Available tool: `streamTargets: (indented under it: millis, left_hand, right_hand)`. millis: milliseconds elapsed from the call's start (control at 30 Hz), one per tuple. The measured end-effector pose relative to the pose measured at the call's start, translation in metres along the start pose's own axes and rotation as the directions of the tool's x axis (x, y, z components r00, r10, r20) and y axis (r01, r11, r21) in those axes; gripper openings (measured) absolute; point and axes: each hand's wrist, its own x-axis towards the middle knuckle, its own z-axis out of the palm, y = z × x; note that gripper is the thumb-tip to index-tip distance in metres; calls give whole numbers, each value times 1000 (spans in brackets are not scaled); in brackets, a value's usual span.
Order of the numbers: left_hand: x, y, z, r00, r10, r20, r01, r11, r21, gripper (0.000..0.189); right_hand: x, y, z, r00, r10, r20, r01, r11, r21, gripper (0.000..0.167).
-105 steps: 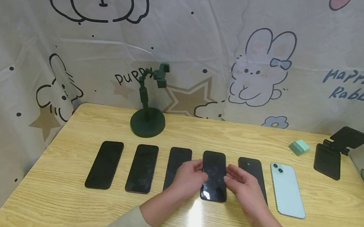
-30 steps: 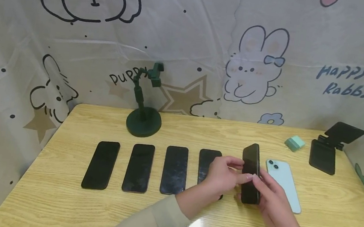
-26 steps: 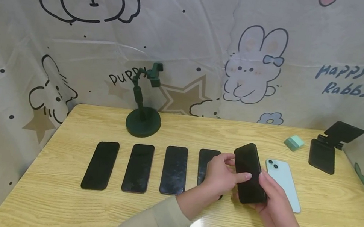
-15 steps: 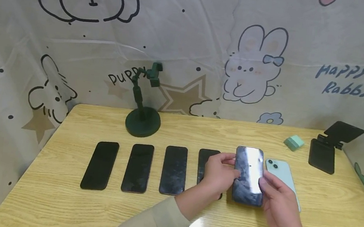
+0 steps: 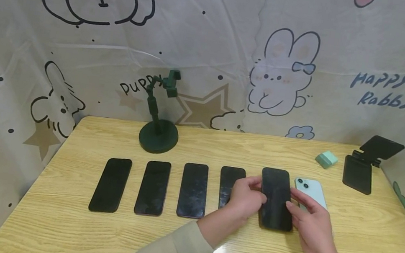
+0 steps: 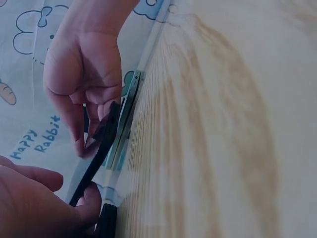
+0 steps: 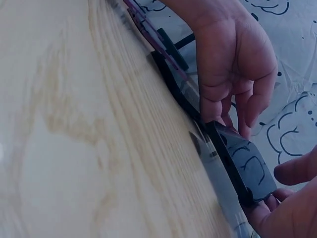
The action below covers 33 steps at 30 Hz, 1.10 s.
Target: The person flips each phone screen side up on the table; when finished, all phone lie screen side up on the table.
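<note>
A black smartphone (image 5: 277,200) is held screen up between both hands, to the right of the middle in the head view. My left hand (image 5: 248,197) grips its left edge, thumb on top at the rim. On the opposite long edge, my right hand (image 5: 312,224) pinches it between thumb and fingers. Both wrist views show the phone (image 6: 101,153) tilted and its near end just above the table. Under the right hand lies a light blue phone (image 5: 312,190), back up and partly covered. A dark phone (image 5: 232,178) lies partly behind the left hand.
Three more black phones lie in the row leftward, including one phone (image 5: 193,190) nearest the hands. A dark green stand (image 5: 158,136) rises at the back. Farther right are a small green block (image 5: 326,159) and a black folding stand (image 5: 358,174). A printed cloth backs the table.
Earlier the hands were at the neighbouring phone on the left; they moved right to this one. It has turned from edge-on to screen up and come lower, tilting away from the glare.
</note>
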Motion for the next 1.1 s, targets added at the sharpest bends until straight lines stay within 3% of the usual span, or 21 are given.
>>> streamTargets:
  millis: [233, 600, 867, 1100]
  left_hand:
    - [-3, -2, 4, 1000, -2, 6, 1, 1000, 25, 53]
    - [-16, 1, 6, 999, 9, 31, -14, 989, 145, 64]
    - [-16, 3, 7, 997, 3, 76, -23, 965, 262, 67]
    - [-18, 5, 9, 997, 26, 70, -48, 939, 341, 67]
  right_hand:
    - [0, 0, -2, 1000, -13, 4, 14, 992, -125, 56]
    - [-1, -4, -7, 989, -60, 134, 86, 976, -198, 60]
    - [0, -8, -10, 982, -53, 179, 103, 952, -288, 61]
    - [0, -12, -14, 979, -65, 191, 126, 936, -329, 62]
